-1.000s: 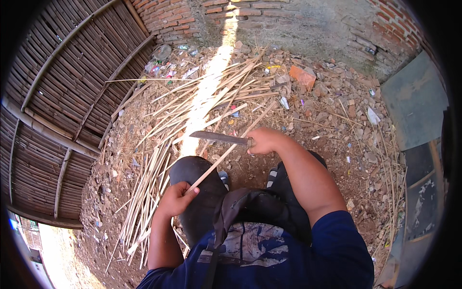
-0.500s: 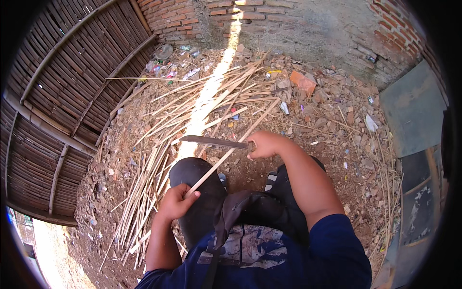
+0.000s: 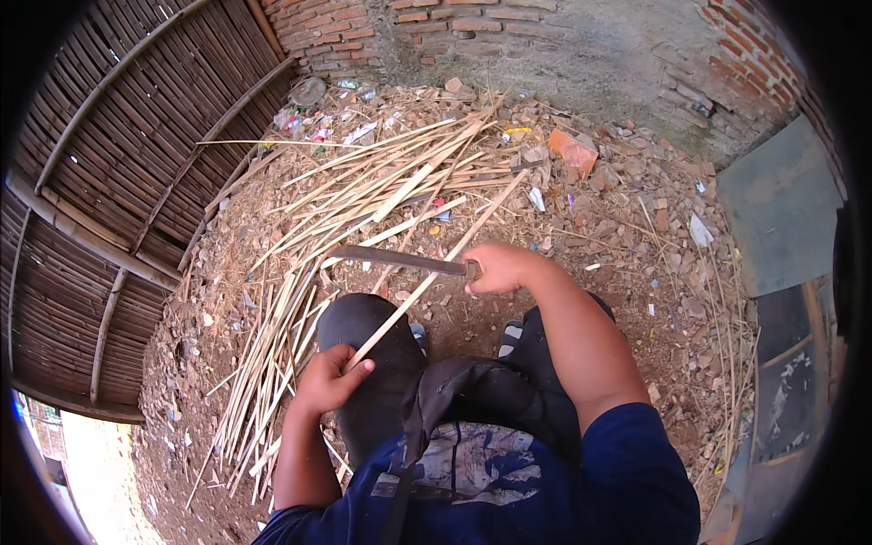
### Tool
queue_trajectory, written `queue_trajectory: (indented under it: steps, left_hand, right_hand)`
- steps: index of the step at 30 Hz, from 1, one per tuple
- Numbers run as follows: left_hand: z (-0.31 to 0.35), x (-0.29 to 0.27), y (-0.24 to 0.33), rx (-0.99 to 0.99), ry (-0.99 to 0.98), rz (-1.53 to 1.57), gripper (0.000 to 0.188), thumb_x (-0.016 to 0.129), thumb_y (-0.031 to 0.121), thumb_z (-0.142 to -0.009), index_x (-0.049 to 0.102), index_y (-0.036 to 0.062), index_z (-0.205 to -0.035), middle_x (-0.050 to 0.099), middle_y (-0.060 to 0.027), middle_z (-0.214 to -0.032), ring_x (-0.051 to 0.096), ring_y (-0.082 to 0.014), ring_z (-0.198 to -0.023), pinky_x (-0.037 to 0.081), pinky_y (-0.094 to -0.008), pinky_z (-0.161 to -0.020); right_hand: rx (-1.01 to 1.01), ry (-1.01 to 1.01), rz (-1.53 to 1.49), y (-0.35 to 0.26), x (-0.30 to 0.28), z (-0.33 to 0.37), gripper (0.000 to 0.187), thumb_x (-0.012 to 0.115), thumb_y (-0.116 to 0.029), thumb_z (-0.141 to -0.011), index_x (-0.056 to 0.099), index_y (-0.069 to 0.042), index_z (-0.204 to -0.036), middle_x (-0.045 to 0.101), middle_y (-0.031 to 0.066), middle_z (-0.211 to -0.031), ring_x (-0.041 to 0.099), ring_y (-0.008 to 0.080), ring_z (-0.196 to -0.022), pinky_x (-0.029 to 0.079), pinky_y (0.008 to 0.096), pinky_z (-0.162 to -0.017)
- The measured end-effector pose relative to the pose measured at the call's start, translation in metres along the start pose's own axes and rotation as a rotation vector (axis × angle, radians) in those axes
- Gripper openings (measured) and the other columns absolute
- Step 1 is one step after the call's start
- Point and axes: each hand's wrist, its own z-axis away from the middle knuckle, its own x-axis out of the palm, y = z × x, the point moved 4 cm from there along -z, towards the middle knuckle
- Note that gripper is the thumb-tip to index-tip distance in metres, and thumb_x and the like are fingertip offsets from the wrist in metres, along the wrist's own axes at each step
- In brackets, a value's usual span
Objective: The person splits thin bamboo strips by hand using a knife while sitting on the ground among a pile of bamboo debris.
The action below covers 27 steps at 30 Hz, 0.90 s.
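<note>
My left hand [image 3: 332, 379] is closed around the near end of a long pale bamboo strip [image 3: 396, 314], beside my left knee. The strip slants up and away to the right, past my right hand. In my right hand [image 3: 498, 268] is the handle of a machete [image 3: 400, 258], its dark blade pointing left. The blade lies across the strip close to the handle; whether its edge bites into the strip I cannot tell. A loose heap of similar bamboo strips [image 3: 272, 363] spreads over the ground to the left and ahead of my knees.
A woven bamboo wall [image 3: 118, 154] rises on the left, a brick wall [image 3: 545, 50] at the back. Rubble and litter cover the ground, with an orange brick piece [image 3: 572, 153] beyond the strips. Grey panels [image 3: 786, 209] lean at the right.
The machete's tip has risen slightly, tilting the blade a little more. My hands and the strip stay nearly in place. The bright sunlit streak across the heap has gone.
</note>
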Motion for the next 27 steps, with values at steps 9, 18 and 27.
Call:
queue_trajectory:
  steps: [9, 18, 27]
  left_hand:
    - [-0.003, 0.001, 0.000, 0.006, -0.008, 0.054, 0.037, 0.077, 0.035, -0.094, 0.064, 0.0022, -0.083, 0.050, 0.0023, -0.063, 0.044, -0.0082, -0.062, 0.039, -0.0308, -0.054]
    - [0.008, 0.001, 0.009, 0.018, 0.078, -0.033, 0.034, 0.079, 0.032, -0.091, 0.065, 0.0015, -0.084, 0.053, -0.0019, -0.061, 0.047, -0.0099, -0.059, 0.040, -0.0317, -0.054]
    - [0.003, 0.001, 0.009, -0.006, 0.021, -0.009, 0.032, 0.077, 0.030, -0.094, 0.064, 0.0023, -0.083, 0.052, 0.0026, -0.065, 0.045, -0.0083, -0.063, 0.038, -0.0298, -0.055]
  right_hand:
    - [0.086, 0.134, -0.038, 0.018, -0.016, 0.010, 0.049, 0.077, -0.029, -0.078, 0.069, -0.005, -0.120, 0.072, 0.0225, -0.105, 0.070, 0.0381, -0.099, 0.055, 0.0458, -0.087]
    - [-0.038, 0.195, -0.010, 0.012, -0.009, 0.002, 0.046, 0.077, -0.027, -0.078, 0.069, -0.005, -0.118, 0.073, 0.0204, -0.097, 0.071, 0.0366, -0.093, 0.055, 0.0461, -0.082]
    - [0.050, 0.103, 0.033, 0.006, -0.014, 0.010, 0.046, 0.075, -0.026, -0.080, 0.068, -0.007, -0.121, 0.072, 0.0193, -0.102, 0.070, 0.0360, -0.095, 0.056, 0.0461, -0.083]
